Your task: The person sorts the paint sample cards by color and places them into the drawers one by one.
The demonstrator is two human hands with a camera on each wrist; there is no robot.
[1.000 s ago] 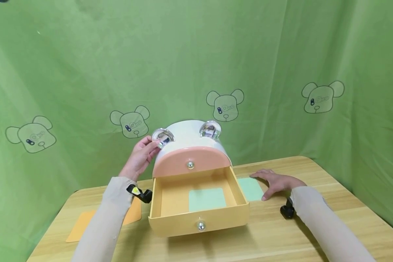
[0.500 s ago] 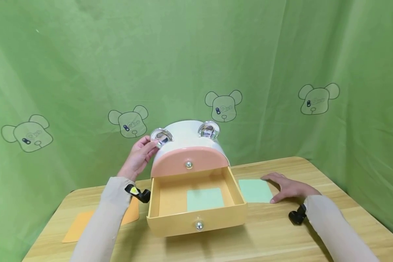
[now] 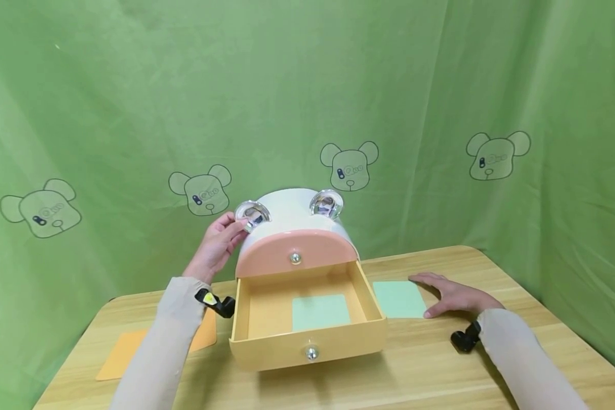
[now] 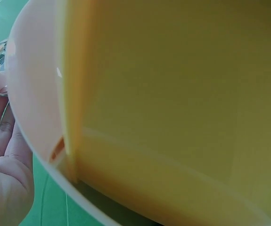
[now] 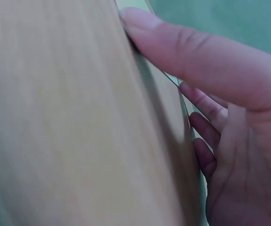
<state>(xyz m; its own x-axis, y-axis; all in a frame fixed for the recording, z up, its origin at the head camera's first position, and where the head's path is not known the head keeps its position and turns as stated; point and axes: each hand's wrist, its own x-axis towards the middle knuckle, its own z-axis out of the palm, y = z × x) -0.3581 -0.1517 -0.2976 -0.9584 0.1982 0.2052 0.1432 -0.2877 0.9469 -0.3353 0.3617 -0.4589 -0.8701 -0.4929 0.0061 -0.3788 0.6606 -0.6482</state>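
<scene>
A small frog-like desk drawer box with a white rounded top [image 3: 292, 208] stands mid-table, its upper pink drawer [image 3: 297, 250] closed. Below, the yellow drawer [image 3: 307, 350] is pulled out, with a pale green sheet [image 3: 320, 312] lying inside. My left hand [image 3: 217, 245] pinches the box's left shiny round eye [image 3: 253, 213] between thumb and fingers. Another pale green sheet [image 3: 400, 299] lies flat on the table to the right of the drawer. My right hand [image 3: 458, 295] rests at its right end, thumb near the front corner and forefinger near the back one.
An orange sheet [image 3: 123, 350] lies on the table at left, partly hidden by my left forearm. The wooden tabletop [image 3: 420, 364] runs back to a green curtain [image 3: 266, 85] printed with bear heads. A metal knob [image 3: 312, 353] sticks out from the yellow drawer's front.
My right hand has slid right along the table, and the green sheet beside the drawer has moved right with it. My left hand keeps its hold on the eye.
</scene>
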